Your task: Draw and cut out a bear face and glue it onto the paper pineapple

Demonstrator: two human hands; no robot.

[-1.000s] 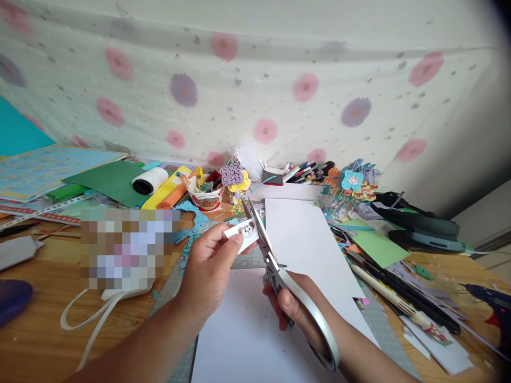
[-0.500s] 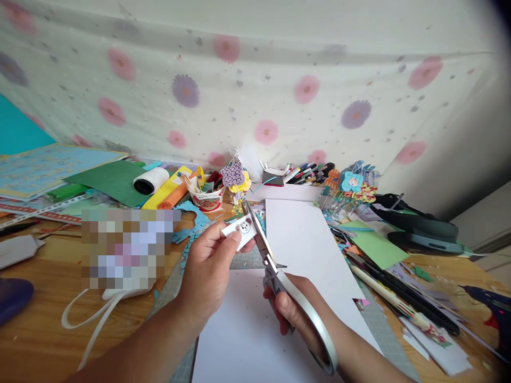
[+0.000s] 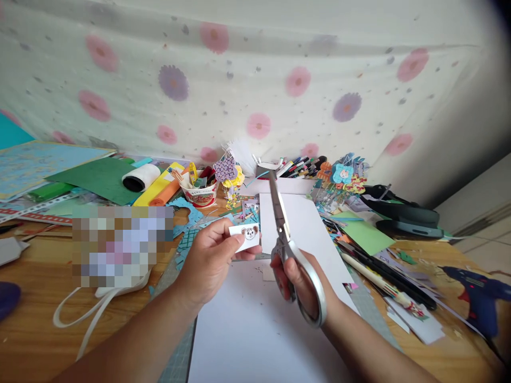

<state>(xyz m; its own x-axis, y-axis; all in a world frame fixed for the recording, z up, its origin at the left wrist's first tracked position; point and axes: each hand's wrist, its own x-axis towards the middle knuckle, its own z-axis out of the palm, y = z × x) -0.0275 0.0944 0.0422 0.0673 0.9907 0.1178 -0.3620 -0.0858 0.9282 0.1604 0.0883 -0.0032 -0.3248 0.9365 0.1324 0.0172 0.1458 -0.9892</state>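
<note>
Between the thumb and fingers of my left hand [image 3: 213, 252] is a small white piece of paper [image 3: 248, 240] with a little animal face drawn on it. My right hand [image 3: 297, 274] grips a pair of silver scissors [image 3: 282, 226] by the handles. The blades point up and away from me, look closed, and stand apart from the paper, to its right. Below both hands lies a large white sheet [image 3: 247, 324], with a small paper scrap [image 3: 269, 274] on it near the right hand.
A grey cutting mat [image 3: 175, 335] lies under the sheets. Behind stand a paper tub [image 3: 199, 196] of tools, paper flowers [image 3: 342, 175] and many pens [image 3: 301, 167]. At right lie a glue gun [image 3: 475, 292] and a black hairbrush-like object [image 3: 407, 221]; green paper [image 3: 91, 178] is at left.
The scissors have come away from the piece of paper and their blades have closed and turned upright. A small scrap now lies on the white sheet. The paper has been turned more level.
</note>
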